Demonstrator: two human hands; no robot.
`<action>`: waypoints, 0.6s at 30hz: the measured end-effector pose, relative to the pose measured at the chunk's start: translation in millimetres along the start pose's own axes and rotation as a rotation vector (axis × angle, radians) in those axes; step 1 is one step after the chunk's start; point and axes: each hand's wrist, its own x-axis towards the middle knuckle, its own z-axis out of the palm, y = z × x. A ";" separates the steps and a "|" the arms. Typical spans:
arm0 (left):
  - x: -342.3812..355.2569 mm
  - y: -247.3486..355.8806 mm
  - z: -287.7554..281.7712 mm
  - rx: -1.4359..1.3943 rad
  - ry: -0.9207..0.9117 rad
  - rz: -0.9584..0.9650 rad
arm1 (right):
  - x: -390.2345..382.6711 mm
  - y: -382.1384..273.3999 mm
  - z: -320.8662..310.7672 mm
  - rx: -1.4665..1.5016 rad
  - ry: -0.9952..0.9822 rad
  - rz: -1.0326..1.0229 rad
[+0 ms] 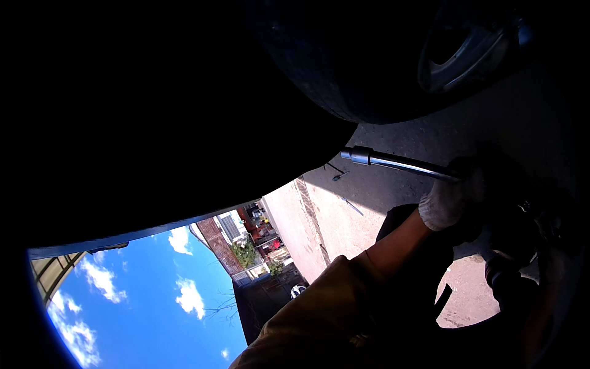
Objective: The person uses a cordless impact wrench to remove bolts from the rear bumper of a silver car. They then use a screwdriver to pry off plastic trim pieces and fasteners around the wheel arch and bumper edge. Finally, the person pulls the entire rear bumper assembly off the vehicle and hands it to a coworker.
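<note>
A gap over shaded ground (399, 136) runs between the metal bar (412, 166) in the gloved left hand (444, 205) and the tyre (329, 98) above, though its depth is hard to judge. The tyre and a large black bulk (166, 135) block the top and left; below the bar, sunlit pavement (332, 230) offers open passage until the left forearm (398, 241) and sleeve (313, 307) cut across.

Background: blue sky (147, 264) lower left, scattered white clouds (190, 298). Ribbed canopy (54, 275) at far-left rim. Brick building (218, 244) appears tilted, leafy shrub (244, 254) beside it; bare branches (226, 307) below. Sunlit pavement (284, 216) crossed by dark grate-like strip (308, 204). Red items near building, too small to identify.
</note>
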 end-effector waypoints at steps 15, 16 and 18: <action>-24.3 20.1 -58.3 0.104 0.246 -0.208 | 65.3 -17.4 -12.0 0.055 -0.223 -0.234; -22.3 32.8 -55.1 -0.198 0.317 -0.233 | 75.5 -33.2 -21.5 0.062 -0.282 -0.263; -14.8 60.8 -49.9 -0.838 0.497 -0.211 | 95.4 -72.3 -34.3 0.090 -0.425 -0.310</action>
